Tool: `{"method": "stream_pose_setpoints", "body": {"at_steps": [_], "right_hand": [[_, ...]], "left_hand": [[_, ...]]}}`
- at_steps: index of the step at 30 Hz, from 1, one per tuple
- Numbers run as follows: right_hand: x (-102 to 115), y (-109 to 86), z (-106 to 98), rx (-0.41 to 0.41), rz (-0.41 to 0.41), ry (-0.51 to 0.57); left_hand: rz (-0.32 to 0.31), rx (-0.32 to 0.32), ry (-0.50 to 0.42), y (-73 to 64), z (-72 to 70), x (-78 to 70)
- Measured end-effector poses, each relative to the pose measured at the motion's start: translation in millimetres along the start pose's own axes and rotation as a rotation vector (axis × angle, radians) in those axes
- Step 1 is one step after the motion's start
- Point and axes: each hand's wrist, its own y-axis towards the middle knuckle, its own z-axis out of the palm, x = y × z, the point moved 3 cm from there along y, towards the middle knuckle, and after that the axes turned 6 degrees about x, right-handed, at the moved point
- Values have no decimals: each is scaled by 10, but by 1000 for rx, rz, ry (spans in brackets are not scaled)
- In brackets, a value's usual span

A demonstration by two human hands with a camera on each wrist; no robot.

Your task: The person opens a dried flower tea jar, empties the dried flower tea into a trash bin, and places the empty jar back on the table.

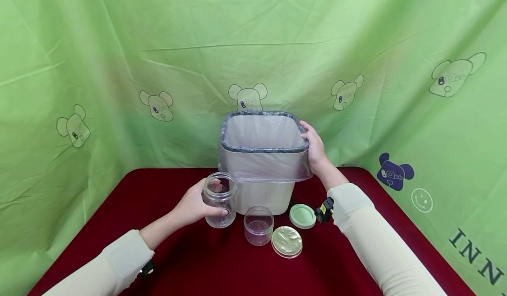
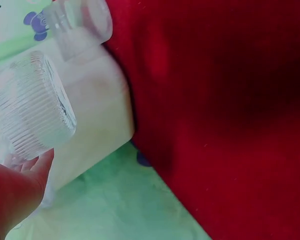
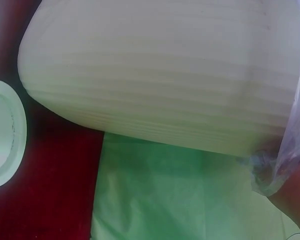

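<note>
My left hand point(image 1: 195, 206) grips a clear ribbed jar point(image 1: 220, 199), thumb across its front and fingers behind. The jar has no lid and its open mouth faces up, in front of the bin's left side. In the left wrist view the jar's ribbed wall and base point(image 2: 37, 102) show above the fingers point(image 2: 40, 172). A white trash bin point(image 1: 263, 197) lined with a thin translucent bag point(image 1: 261, 166) stands at the back of the table. At the bin's right rim, my right hand point(image 1: 315, 149) holds on with fingers bent over the dark edge band point(image 1: 291, 119).
Before the bin stand a short clear container point(image 1: 259, 227), a gold foil-like disc point(image 1: 287, 242) and a pale green lid point(image 1: 303, 216). Dark red cloth point(image 1: 174, 252) covers the table. A green printed curtain point(image 1: 190, 89) hangs close behind the bin.
</note>
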Motion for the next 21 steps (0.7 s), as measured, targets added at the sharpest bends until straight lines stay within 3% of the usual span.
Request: {"method": "stream_pose_setpoints", "body": {"at_steps": [10, 21], "right_hand": [[-4, 4, -3, 7, -4, 17], [4, -8, 11, 11, -10, 18]], "left_hand": [[-68, 11, -22, -75, 200, 147], [-97, 41, -86, -129, 379, 245]]}}
